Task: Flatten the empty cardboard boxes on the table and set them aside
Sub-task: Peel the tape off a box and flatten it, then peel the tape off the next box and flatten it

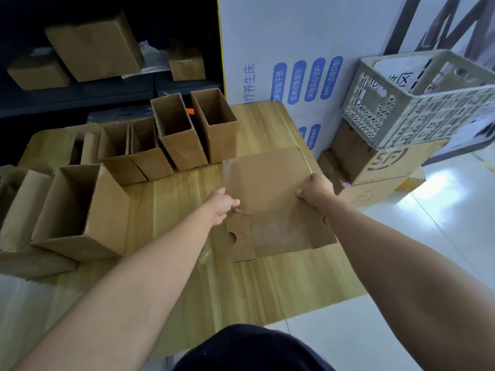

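Note:
A flattened brown cardboard box (270, 188) lies on the right part of the wooden table (176, 263), its flaps with round notches pointing toward me. My left hand (223, 204) grips its left edge near a flap. My right hand (314, 188) grips its right edge, fingers curled over the board. Several open empty boxes stand along the table's far and left sides, among them a tall pair (198, 129) at the back and a large one (80, 210) at the left.
A grey plastic crate (417, 103) sits on stacked cartons (380, 164) on the floor to the right. A white printed panel (294, 62) stands behind the table. Dark shelves at the back left hold more boxes (93, 46).

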Action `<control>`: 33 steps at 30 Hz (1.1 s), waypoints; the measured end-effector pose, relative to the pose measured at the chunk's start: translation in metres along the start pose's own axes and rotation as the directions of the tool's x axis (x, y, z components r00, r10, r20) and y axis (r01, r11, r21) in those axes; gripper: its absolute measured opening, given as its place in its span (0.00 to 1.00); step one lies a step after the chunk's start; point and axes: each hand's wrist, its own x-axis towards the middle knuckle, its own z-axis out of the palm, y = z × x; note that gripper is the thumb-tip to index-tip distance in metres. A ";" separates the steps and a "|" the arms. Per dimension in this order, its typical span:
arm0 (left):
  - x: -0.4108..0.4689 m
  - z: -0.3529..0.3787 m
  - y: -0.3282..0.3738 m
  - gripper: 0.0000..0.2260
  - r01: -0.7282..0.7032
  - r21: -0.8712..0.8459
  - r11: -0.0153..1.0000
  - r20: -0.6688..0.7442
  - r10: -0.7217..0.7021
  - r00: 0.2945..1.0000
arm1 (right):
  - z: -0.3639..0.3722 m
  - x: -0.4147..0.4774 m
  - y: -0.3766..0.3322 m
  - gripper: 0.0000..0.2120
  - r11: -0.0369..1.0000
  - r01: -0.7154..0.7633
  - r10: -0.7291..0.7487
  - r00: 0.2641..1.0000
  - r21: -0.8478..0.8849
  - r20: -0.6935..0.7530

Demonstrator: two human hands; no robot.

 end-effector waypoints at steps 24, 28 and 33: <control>0.041 0.043 -0.023 0.19 -0.243 0.706 0.666 0.201 0.140 0.969 | 0.049 0.047 0.052 0.25 0.757 0.407 -0.201 0.890 -0.512 0.410; 0.032 0.035 -0.006 0.15 -0.298 0.639 0.709 0.124 0.287 0.950 | 0.040 0.039 0.022 0.20 0.751 0.465 -0.347 0.882 -0.469 0.318; -0.004 0.005 0.025 0.15 -0.385 0.692 0.611 0.028 0.509 0.860 | 0.036 0.013 -0.048 0.21 0.680 0.611 -0.551 0.790 -0.406 0.267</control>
